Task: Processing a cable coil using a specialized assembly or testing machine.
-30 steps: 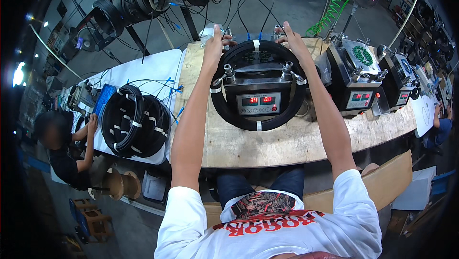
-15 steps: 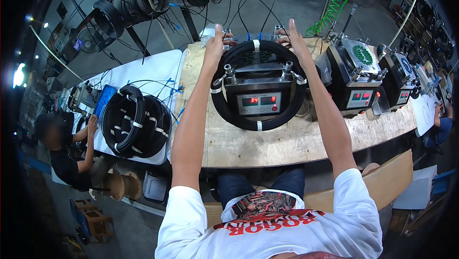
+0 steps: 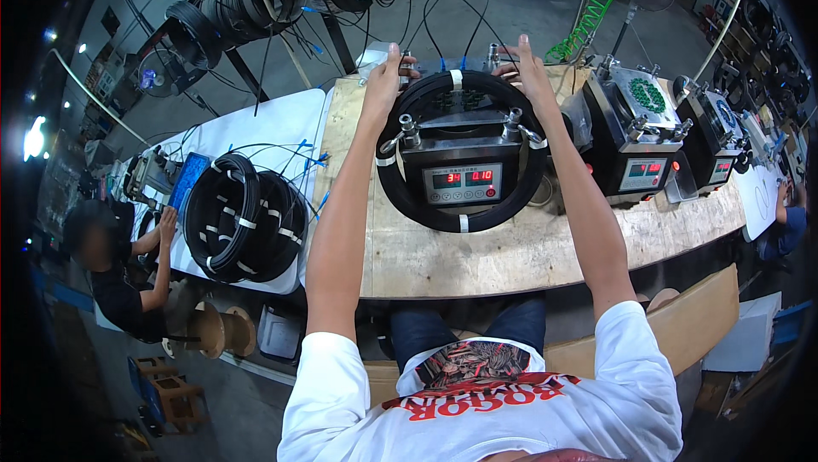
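Observation:
In front of me stands a metal bench machine (image 3: 464, 159) with a red-digit display, probably a polishing machine for cable ends. A coil of black cable (image 3: 463, 223), bound with white ties, hangs around its front on the near clamps. Two blue-ended leads rise from its far side. My left hand (image 3: 385, 83) reaches to the far left corner, thumb up, fingers curled at the clamp there, which they hide. My right hand (image 3: 530, 78) mirrors it at the far right clamp (image 3: 492, 56), its fingers bent around beside the post.
Two similar machines (image 3: 643, 129) stand on the wooden bench (image 3: 409, 270) to the right. On the white table (image 3: 175, 142) at left lie black cable coils (image 3: 243, 219) with blue ends. A co-worker (image 3: 119, 266) sits beyond them. Cable coils hang on a rack (image 3: 256, 14); a green spiral hose (image 3: 588, 23) hangs behind.
The right-hand figure on the machine's display has changed. Both my hands stay at the far corners with hardly any movement. The co-worker's hands at left have shifted slightly.

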{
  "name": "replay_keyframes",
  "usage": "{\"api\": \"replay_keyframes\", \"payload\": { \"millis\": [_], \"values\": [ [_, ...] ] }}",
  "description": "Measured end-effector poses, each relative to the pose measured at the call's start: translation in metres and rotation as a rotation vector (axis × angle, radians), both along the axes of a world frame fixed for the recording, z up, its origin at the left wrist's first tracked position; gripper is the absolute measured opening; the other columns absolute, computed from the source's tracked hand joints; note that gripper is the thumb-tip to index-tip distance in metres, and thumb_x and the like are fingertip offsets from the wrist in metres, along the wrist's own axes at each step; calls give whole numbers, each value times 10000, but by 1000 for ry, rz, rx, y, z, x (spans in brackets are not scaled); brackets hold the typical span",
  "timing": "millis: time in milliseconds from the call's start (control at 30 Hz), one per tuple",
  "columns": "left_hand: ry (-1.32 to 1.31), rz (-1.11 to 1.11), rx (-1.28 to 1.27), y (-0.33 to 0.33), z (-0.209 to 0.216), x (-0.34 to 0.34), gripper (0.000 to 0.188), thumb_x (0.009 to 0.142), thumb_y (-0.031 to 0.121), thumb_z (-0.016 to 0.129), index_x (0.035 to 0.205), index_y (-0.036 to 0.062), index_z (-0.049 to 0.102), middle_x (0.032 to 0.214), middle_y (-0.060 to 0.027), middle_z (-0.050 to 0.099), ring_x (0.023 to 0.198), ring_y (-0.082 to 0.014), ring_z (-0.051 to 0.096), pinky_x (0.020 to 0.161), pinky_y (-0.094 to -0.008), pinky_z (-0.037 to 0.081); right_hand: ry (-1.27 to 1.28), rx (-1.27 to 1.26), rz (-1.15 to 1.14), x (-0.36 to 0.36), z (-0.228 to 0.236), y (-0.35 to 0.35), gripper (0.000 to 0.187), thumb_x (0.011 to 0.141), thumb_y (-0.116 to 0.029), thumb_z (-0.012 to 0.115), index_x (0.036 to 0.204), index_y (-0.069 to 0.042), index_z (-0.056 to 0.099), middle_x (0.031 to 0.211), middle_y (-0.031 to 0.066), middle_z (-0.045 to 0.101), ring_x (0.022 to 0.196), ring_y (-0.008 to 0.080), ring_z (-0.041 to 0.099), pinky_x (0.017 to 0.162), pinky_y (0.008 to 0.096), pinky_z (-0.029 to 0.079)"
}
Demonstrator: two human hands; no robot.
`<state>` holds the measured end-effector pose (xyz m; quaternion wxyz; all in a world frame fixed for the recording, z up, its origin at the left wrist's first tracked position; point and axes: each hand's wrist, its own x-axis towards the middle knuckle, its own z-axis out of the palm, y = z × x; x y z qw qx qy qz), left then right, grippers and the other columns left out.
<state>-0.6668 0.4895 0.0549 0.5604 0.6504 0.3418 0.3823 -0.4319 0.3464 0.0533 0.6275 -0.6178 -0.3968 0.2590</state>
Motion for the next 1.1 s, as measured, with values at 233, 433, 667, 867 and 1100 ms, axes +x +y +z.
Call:
{"api": "replay_keyframes", "payload": {
  "millis": [233,433,667,867,1100],
  "values": [
    [13,-17,11,1,-2,-1,746,981,677,365,1060,8,685,852,-74,709,820,-144,625,731,-294,439,-39,-56,17,-2,1,-1,801,993,-673,288,1195,12,650,760,129,674,673,184,620,640,296,474],
    [28,93,25,-1,-2,-3,733,990,653,382,1030,-13,686,838,-90,706,796,-147,633,725,-287,460,-1,-58,97,-2,4,-2,779,997,-662,303,1247,8,612,850,157,677,670,187,625,641,281,484],
    [6,26,44,0,-2,-2,672,994,626,417,1039,18,700,850,-70,685,802,-144,628,752,-282,467,76,48,19,-4,2,-3,786,1003,-647,316,1265,46,581,769,132,672,631,158,608,583,259,469],
    [33,-22,28,-2,2,-1,690,985,650,401,1056,33,699,858,-71,698,849,-138,626,783,-282,439,-23,-2,-32,0,-3,0,767,1011,-632,307,1214,38,618,736,120,670,644,158,602,599,280,467],
    [18,50,-11,-1,-1,0,727,975,673,391,1035,13,690,805,-80,700,790,-142,628,718,-285,446,-52,-55,83,3,-1,2,767,1005,-654,285,1209,-6,641,825,146,682,700,189,608,693,303,481]
  ]
}}
